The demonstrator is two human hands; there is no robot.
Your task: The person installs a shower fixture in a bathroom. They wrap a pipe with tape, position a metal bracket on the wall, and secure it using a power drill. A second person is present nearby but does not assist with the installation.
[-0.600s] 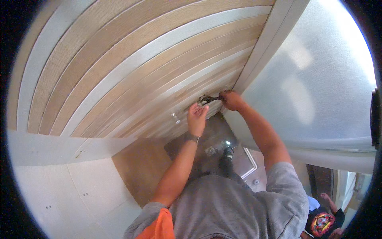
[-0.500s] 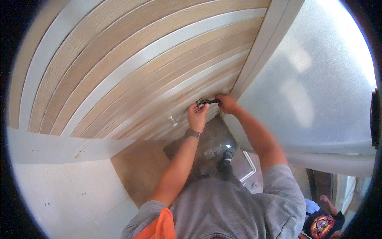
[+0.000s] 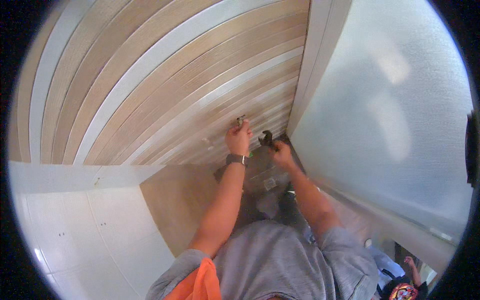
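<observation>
My left hand, with a dark watch on its wrist, is raised against the striped tile wall. Its fingers are closed on a small metal fitting at the wall; the palm side hides part of the piece. To the right and a little lower, my right hand grips a dark adjustable wrench by its handle. The wrench's jaw points up and left, apart from the fitting.
Another pale fitting juts from the wall left of my left hand. A frosted panel stands close on my right. White tiles cover the left side. Another person is at the lower right.
The wrench has come off the fitting and moved down, its head now tilted up. My left hand stays at the fitting. The whole view has shifted a little.
</observation>
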